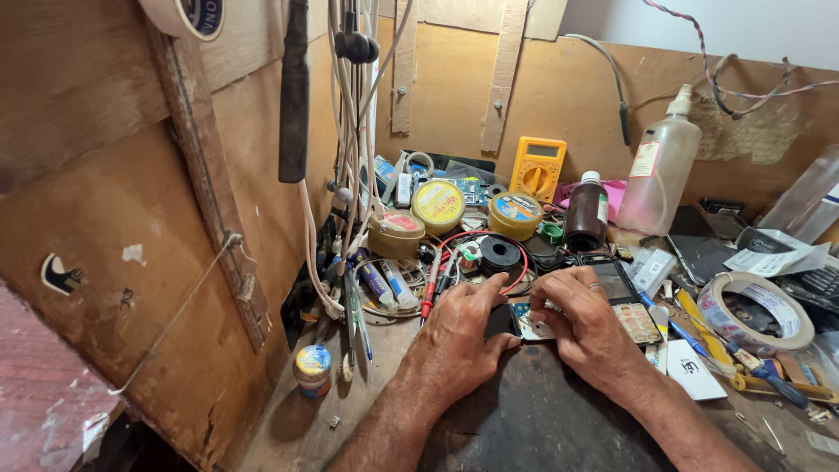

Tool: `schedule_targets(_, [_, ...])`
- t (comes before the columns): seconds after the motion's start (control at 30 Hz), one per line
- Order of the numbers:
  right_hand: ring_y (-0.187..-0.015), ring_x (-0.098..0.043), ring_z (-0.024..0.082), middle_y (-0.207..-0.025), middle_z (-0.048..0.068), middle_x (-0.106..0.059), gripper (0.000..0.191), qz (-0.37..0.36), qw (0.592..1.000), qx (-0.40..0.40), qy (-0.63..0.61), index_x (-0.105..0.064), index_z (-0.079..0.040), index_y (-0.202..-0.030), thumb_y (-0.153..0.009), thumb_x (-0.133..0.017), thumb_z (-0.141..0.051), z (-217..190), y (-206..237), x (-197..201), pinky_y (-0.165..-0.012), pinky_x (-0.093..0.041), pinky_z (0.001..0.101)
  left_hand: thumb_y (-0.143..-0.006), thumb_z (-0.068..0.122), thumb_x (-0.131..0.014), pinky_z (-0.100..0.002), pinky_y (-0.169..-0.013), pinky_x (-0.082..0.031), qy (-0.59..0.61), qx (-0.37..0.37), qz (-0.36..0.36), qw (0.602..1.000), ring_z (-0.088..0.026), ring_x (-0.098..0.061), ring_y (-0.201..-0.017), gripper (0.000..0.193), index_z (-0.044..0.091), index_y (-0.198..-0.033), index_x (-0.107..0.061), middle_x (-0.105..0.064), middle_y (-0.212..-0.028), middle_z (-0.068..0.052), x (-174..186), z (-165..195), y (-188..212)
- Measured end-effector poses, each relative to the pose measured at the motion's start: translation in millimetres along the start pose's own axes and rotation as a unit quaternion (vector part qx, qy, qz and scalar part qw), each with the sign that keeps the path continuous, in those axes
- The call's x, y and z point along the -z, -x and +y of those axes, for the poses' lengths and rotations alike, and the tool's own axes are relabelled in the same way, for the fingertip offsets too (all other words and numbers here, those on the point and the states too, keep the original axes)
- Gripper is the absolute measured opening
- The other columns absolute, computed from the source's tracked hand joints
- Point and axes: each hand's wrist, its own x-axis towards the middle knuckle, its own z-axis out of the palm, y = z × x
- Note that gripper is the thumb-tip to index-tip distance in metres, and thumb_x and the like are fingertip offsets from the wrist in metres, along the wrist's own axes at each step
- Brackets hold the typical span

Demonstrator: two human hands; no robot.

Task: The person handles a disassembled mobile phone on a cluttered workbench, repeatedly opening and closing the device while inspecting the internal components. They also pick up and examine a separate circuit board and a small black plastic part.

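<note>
The small phone (516,322) lies near the middle of the cluttered workbench (542,419), on a dark mat, its back off and a pale board showing between the person's two hands. The left hand (468,328) curls over its dark left end, thumb and fingers gripping that end; the right hand (585,319) presses down on the right part, fingertips bent onto it, ring on one finger. To do this well, it seems wise that the left hand keeps the body steady while the right works with light pressure, so that the thin board does not flex. Just behind lie red probe leads (437,271) and a black solder spool (500,252); farther back stand a brown bottle (586,212) and a yellow multimeter (537,168). A tape roll (757,308) lies to the right.
</note>
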Motion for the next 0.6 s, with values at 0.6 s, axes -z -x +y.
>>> schedule_targets(0.6, [-0.101, -0.056, 0.028, -0.097, 0.006, -0.065, 0.029, 0.007, 1.000, -0.003, -0.006, -0.063, -0.004, -0.101, -0.076, -0.066, 0.011, 9, 8, -2, -0.088, -0.047, 0.0397, -0.078, 0.014, -0.084, -0.047, -0.097, -0.050, 0.000, -0.007, 0.003, 1.000, -0.039, -0.062, -0.112, 0.073, 0.004, -0.142, -0.051, -0.065, -0.113, -0.022, -1, -2, 0])
